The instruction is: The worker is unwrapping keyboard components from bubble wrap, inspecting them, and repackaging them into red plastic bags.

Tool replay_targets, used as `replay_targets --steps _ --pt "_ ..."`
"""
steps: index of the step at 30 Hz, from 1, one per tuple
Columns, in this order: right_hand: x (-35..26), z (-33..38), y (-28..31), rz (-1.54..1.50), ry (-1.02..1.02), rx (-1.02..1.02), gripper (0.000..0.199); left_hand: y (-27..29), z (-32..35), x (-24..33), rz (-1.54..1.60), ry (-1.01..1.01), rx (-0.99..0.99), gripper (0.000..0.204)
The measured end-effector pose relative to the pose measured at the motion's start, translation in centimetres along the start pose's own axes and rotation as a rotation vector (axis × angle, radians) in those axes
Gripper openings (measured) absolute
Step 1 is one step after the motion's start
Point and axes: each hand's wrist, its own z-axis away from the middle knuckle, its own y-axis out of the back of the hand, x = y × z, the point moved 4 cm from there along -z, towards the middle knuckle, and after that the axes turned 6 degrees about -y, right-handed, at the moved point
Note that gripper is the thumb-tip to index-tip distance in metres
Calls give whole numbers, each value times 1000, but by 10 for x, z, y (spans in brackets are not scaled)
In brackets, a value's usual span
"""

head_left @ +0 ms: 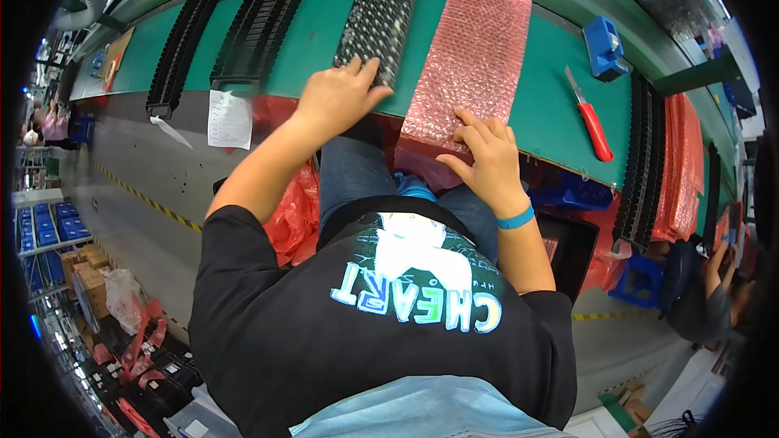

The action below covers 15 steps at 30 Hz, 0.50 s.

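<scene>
My left hand [342, 94] lies on the near end of a long black slotted tray [380, 12] dotted with light spots. Its fingers rest on top, with the thumb apart at the tray's edge. To the right of the tray, a pink bubble-wrap bag [475, 53] is spread lengthwise over the bench, its near end hanging past the front edge. My right hand [489, 152] touches that near end, fingers spread and thumb out. Further right, a red-handled knife [594, 126] lies with its blade pointing away.
The green bench [560, 142] also bears a blue block-shaped holder [605, 47], black trays [260, 28] at the left and another black tray [641, 158] at the right. Beside that one is a stack of pink bags [677, 162]. A paper sheet [230, 120] hangs off the front edge.
</scene>
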Motion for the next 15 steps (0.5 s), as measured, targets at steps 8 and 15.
replay_targets --steps 8,15 --pt "4 2 4 -58 -11 5 34 66 -16 -75 164 169 395 16" --pt "5 -7 13 -25 -28 61 30 57 29 -93 1329 840 860 18"
